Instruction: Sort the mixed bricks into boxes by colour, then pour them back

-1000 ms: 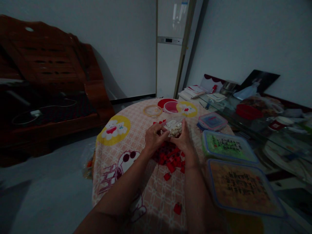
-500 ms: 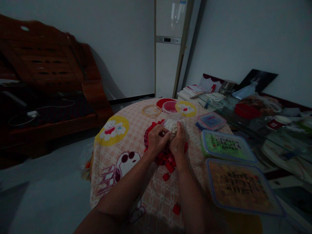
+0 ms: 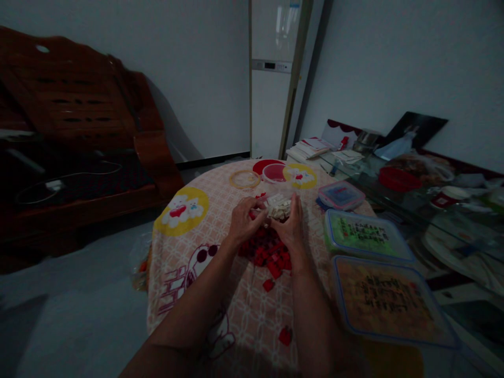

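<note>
A heap of small white pieces [image 3: 279, 205] lies between my hands, seemingly in a clear plastic container whose edge is hard to see. My left hand [image 3: 244, 221] is at its left with curled fingers, thumb and fingertips pinched together. What they hold is too small and dark to make out. On the right side, my right hand [image 3: 290, 226] lies along the heap, fingers stretched and thumb reaching toward the left fingertips. Below both hands spreads a pile of small red block-like pieces [image 3: 268, 254], partly hidden by them. Two loose red pieces [image 3: 285, 336] lie nearer to me.
The round table wears a patterned cloth [image 3: 252, 315]. Lidded boxes [image 3: 389, 302] with dark writing stand at its right, beside a smaller lidded box [image 3: 340, 195]. A pink-red round lid [image 3: 274, 172] and a yellowish ring-shaped lid [image 3: 244, 179] lie at the back. A cluttered glass shelf [image 3: 362, 184] adjoins.
My hands have moved apart, the left one slightly leftward, uncovering more of the white heap. My right fingers have straightened along its side. The lidded boxes have stayed put.
</note>
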`<state>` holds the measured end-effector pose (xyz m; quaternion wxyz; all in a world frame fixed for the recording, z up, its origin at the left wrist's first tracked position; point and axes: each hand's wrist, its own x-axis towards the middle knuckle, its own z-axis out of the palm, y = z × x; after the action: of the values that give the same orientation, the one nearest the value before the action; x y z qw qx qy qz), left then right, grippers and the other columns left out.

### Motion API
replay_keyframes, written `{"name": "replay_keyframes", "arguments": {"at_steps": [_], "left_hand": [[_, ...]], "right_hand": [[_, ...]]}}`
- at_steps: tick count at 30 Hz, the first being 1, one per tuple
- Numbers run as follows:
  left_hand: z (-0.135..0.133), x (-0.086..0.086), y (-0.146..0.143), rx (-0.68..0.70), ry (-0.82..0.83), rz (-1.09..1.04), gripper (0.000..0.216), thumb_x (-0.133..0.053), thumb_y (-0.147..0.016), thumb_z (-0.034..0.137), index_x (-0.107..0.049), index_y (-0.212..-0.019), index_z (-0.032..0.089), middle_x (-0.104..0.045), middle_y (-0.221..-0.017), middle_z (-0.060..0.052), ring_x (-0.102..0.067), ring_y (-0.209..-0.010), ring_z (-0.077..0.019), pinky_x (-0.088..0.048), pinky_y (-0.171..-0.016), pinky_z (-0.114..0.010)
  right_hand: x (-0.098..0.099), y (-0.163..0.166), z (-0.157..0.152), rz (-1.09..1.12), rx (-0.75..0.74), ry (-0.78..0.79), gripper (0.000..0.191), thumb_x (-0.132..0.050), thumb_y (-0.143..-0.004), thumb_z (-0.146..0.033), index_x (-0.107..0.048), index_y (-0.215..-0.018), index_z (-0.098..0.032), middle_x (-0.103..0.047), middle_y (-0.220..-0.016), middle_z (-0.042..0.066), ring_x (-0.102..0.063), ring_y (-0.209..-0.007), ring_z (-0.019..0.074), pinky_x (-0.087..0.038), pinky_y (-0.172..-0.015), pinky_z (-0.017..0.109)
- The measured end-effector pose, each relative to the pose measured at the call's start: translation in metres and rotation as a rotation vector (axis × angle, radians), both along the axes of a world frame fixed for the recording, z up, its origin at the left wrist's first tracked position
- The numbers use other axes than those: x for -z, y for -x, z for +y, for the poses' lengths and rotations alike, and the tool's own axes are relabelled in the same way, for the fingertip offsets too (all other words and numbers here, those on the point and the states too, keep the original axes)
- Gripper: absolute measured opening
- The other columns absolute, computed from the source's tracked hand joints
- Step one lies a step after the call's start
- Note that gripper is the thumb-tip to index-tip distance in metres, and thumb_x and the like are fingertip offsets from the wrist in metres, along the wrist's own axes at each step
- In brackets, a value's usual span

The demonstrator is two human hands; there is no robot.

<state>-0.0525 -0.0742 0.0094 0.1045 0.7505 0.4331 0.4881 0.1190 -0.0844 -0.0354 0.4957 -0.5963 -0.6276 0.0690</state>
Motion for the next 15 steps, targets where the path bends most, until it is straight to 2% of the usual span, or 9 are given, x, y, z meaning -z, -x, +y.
{"name": "replay_keyframes", "arguments": {"at_steps": [4,9,15], "left_hand": [[0.001,0.002,-0.014,-0.073,-0.004,0.075,0.019,-0.066,-0.087,0.037,-0.072,-0.096,0.022,-0.072,-0.093,-0.006,-0.065,-0.091,-0.0226,-0.049,-0.090,-0.038],[0.005,0.006,-0.025,-0.107,-0.061,0.009,0.014,-0.059,-0.089,0.029,-0.070,-0.087,0.020,-0.072,-0.091,-0.008,-0.066,-0.088,-0.0217,-0.051,-0.085,-0.036],[0.006,0.005,-0.025,-0.166,-0.042,-0.065,0.015,-0.057,-0.088,0.028,-0.068,-0.082,0.019,-0.071,-0.083,-0.006,-0.065,-0.081,-0.0197,-0.051,-0.079,-0.033]], "right_hand": [[0.001,0.005,0.000,-0.017,0.011,-0.051,0.098,-0.073,-0.078,-0.047,-0.026,-0.158,-0.017,-0.033,-0.161,0.022,-0.032,-0.150,0.0327,-0.034,-0.117,0.054],[-0.002,0.012,-0.002,-0.030,-0.006,-0.116,0.084,-0.071,-0.080,-0.040,-0.034,-0.153,-0.017,-0.042,-0.156,0.020,-0.035,-0.147,0.0317,-0.035,-0.117,0.053],[-0.006,0.017,-0.006,-0.035,0.010,-0.125,0.086,-0.071,-0.080,-0.036,-0.032,-0.154,-0.016,-0.046,-0.153,0.020,-0.040,-0.144,0.0310,-0.038,-0.115,0.051]]}}
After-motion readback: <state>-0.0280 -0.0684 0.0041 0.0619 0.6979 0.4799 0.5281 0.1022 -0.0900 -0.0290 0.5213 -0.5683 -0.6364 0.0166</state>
